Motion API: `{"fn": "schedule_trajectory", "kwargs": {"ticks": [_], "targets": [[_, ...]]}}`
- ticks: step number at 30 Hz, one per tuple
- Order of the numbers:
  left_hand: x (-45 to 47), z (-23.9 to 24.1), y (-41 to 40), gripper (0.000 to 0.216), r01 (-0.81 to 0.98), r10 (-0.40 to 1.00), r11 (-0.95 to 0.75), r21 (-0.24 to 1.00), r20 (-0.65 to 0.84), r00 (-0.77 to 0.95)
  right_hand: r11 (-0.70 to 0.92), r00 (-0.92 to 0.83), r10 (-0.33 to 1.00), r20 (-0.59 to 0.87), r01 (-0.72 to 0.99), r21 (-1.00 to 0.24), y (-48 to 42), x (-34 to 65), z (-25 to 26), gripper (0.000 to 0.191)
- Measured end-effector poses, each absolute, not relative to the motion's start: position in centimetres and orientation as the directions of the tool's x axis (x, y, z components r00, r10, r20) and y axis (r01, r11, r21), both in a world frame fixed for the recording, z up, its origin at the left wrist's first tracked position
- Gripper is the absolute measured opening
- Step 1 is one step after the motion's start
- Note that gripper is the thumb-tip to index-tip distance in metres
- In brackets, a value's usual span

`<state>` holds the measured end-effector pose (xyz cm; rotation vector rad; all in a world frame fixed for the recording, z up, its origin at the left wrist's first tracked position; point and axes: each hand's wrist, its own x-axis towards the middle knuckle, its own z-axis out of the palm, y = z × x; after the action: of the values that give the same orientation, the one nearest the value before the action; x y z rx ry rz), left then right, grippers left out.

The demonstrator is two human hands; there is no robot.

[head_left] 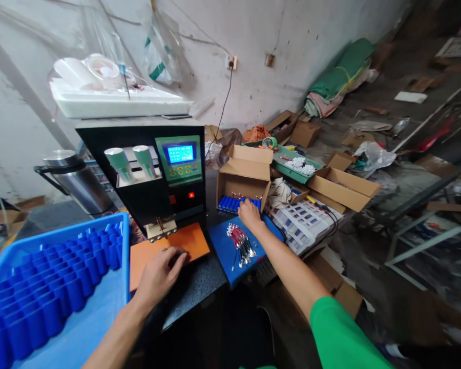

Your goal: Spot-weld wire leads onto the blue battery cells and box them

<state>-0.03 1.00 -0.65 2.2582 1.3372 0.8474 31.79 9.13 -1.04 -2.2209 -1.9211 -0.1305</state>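
My right hand (249, 214) reaches into the front of an open cardboard box (244, 182), its fingers closed on one of the blue battery packs lined up there. A row of blue battery packs (229, 203) with short wire leads shows beside the fingers. On the orange mat (194, 241) rests my left hand (162, 272), fingers curled; whatever they may hold is hidden. Just beyond it are the electrode tips (160, 225) of a black spot welder (142, 205) with a lit screen (180, 152). Red, black and white wire leads (242, 243) lie on a blue mat (221, 241).
A blue tray (126, 246) with many blue battery packs (61, 287) stands at left, a steel jug (80, 182) behind it. On the right are a white plastic basket (299, 225), a green tray (288, 171) and an open carton (343, 187). Clutter covers the floor.
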Motion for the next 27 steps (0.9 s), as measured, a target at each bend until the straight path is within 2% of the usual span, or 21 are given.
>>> {"fn": "schedule_trajectory", "kwargs": {"ticks": [5, 9, 11, 15, 18, 22, 27], "targets": [[0.0, -0.7, 1.1, 0.030, 0.646, 0.885, -0.465, 0.606, 0.292, 0.362, -0.154, 0.183, 0.957, 0.227, 0.978, -0.139, 8.7, 31.7, -1.0, 0.032], [-0.1, -0.6, 1.0, 0.031, 0.637, 0.889, -0.454, 0.623, 0.277, 0.363, -0.066, 0.183, 0.912, 0.366, 0.949, -0.309, 7.1, 31.6, -1.9, 0.036], [-0.1, -0.5, 1.0, 0.030, 0.635, 0.894, -0.445, 0.631, 0.265, 0.362, -0.022, 0.203, 0.893, 0.402, 0.912, -0.410, 6.2, 31.7, -2.7, 0.032], [-0.1, -0.6, 1.1, 0.030, 0.627, 0.901, -0.428, 0.651, 0.252, 0.353, -0.061, 0.237, 0.934, 0.268, 0.843, -0.534, 5.4, 32.1, -4.3, 0.025], [-0.1, -0.7, 1.2, 0.031, 0.618, 0.904, -0.424, 0.662, 0.264, 0.337, -0.125, 0.242, 0.959, 0.147, 0.828, -0.547, 5.5, 32.4, -4.9, 0.020], [-0.1, -0.6, 1.1, 0.031, 0.604, 0.909, -0.411, 0.683, 0.255, 0.330, -0.147, 0.218, 0.973, 0.077, 0.841, -0.520, 6.0, 32.2, -5.0, 0.015], [0.0, -0.5, 1.1, 0.033, 0.614, 0.914, -0.400, 0.680, 0.249, 0.320, -0.173, 0.223, 0.975, 0.001, 0.758, -0.629, 6.4, 31.8, -4.8, 0.014]]}}
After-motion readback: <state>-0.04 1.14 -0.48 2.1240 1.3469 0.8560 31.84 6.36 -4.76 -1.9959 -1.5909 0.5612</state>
